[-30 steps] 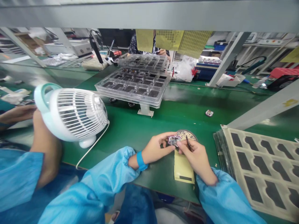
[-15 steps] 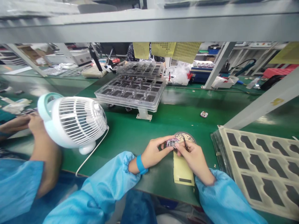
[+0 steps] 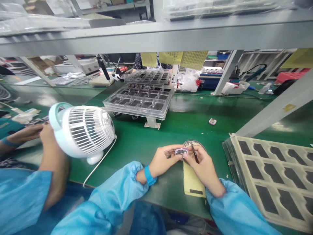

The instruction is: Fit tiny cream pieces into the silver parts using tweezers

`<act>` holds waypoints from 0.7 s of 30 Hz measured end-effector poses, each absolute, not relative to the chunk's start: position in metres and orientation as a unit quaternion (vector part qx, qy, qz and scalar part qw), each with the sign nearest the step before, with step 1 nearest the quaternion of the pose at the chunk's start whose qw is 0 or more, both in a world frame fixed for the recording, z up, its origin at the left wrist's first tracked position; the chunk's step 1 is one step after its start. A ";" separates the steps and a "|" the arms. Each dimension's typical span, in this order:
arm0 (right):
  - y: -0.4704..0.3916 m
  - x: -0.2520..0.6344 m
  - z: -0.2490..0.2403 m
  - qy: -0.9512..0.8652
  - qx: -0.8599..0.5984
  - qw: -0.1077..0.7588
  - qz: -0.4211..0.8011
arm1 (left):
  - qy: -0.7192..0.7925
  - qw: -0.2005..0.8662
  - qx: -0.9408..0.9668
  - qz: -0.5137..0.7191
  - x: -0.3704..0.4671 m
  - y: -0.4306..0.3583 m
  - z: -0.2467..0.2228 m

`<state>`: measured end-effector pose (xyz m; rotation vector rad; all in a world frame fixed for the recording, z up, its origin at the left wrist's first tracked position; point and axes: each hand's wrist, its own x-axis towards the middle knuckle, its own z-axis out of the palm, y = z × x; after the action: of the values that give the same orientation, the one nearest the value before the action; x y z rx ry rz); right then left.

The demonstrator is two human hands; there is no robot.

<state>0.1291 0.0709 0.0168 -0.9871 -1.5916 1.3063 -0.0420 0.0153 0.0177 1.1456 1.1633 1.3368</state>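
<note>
Pinching a small part (image 3: 181, 152) from both sides, over the table

My left hand (image 3: 163, 160) grips the left end of the small part, thumb along its lower edge and fingers bent behind, spread no wider than the piece. My right hand (image 3: 202, 164) pinches the other end with its thumb at the lower corner, while a dark tool (image 3: 195, 154) leans slantwise among the same fingers; I cannot tell exactly which of them hold it.

The near edge of the green table (image 3: 139, 138) passes below my wrists. To my left, green surface stretches as far as the white fan (image 3: 89, 130), well apart from my hand, with another person's hands (image 3: 45, 133) past it. To my right, a narrower strip separates my hand from the stacked pale trays (image 3: 288, 222). Ahead, there is room up to the clear trays (image 3: 137, 112), and a loose piece (image 3: 212, 121) lies ahead and to the right.

The small part sits between my fingertips, its long side running left to right. A round dish (image 3: 195, 142) shows just beyond it, half hidden by my fingers, and a yellow sheet (image 3: 192, 179) extends toward me beneath my right hand.
</note>
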 end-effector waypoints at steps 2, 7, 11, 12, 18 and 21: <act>0.070 0.127 0.016 -0.628 -0.375 0.421 0.537 | 0.433 0.542 0.435 0.574 -0.040 0.016 0.018; 0.070 0.128 0.015 -0.666 -0.384 0.388 0.508 | 0.388 0.546 0.417 0.615 -0.037 0.019 0.020; 0.071 0.131 0.015 -0.679 -0.400 0.356 0.502 | 0.390 0.559 0.410 0.606 -0.037 0.019 0.018; 0.072 0.131 0.014 -0.675 -0.402 0.355 0.506 | 0.394 0.567 0.405 0.600 -0.037 0.019 0.017; 0.075 0.133 0.009 -0.694 -0.425 0.336 0.474 | 0.436 0.565 0.428 0.554 -0.036 0.021 0.007; 0.075 0.135 0.008 -0.717 -0.433 0.323 0.441 | 0.449 0.551 0.427 0.559 -0.035 0.021 0.004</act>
<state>0.1347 0.0755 0.0081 -1.1358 -1.8821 1.1567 -0.0347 0.0213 0.0037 1.0106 1.0615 1.3226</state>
